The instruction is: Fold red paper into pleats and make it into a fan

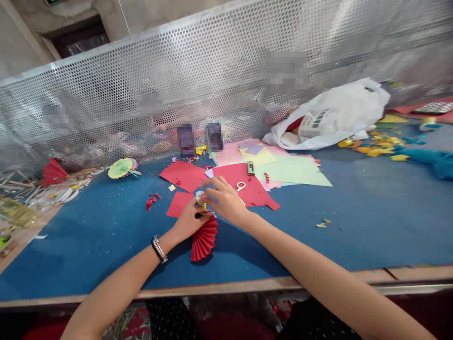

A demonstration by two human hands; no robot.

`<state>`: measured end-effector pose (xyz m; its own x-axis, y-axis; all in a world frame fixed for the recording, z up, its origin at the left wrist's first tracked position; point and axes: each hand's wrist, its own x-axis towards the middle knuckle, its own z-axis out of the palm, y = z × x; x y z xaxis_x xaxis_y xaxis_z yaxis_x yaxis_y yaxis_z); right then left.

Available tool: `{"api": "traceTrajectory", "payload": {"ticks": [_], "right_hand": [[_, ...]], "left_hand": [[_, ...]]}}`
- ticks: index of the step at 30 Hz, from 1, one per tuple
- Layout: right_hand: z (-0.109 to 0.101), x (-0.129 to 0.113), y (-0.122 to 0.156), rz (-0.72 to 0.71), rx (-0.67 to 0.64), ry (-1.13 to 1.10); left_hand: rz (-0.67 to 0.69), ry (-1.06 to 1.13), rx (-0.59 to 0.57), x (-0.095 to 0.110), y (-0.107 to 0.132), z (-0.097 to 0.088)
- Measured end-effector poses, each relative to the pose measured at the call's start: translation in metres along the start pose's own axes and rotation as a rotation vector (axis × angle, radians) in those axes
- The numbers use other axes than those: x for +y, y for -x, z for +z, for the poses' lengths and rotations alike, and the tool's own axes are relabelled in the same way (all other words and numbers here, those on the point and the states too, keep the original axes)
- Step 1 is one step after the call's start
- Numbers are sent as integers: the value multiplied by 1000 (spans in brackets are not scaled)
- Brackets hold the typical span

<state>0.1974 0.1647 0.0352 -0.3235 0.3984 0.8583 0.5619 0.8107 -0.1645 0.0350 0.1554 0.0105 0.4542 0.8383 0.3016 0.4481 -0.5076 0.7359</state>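
Note:
A pleated red paper fan (204, 240) hangs from the fingers of my left hand (189, 219), over the near part of the blue table. The same hand is closed around a small glue stick (201, 204) with a yellow body and a whitish top, partly hidden by the fingers. My right hand (224, 200) reaches in from the right, its fingertips pinching the whitish top. Just beyond the hands lie red paper sheets (230, 174) and white-handled scissors (241, 186), whose blades are mostly covered by my right hand.
A stapler (250, 168) rests on the paper, near pastel sheets (297, 170). A green-and-yellow paper rosette (122, 168) lies at left, red scraps (152, 202) closer in. A white plastic bag (332, 118) and yellow scraps (378, 144) are at right. Perforated metal mesh (219, 66) borders the back.

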Motion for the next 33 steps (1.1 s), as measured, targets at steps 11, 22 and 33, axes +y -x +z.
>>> {"api": "traceTrajectory", "payload": {"ticks": [11,22,33], "right_hand": [[-9,-2,-5,124,37,-98],[-14,3,-6,-16,-81,5],[-13,0,-6,125,-66,-91]], "left_hand": [[2,4,-1,2,1,0],[4,-77,2,3,2,0],[-16,-16,-15,0,3,0]]}}
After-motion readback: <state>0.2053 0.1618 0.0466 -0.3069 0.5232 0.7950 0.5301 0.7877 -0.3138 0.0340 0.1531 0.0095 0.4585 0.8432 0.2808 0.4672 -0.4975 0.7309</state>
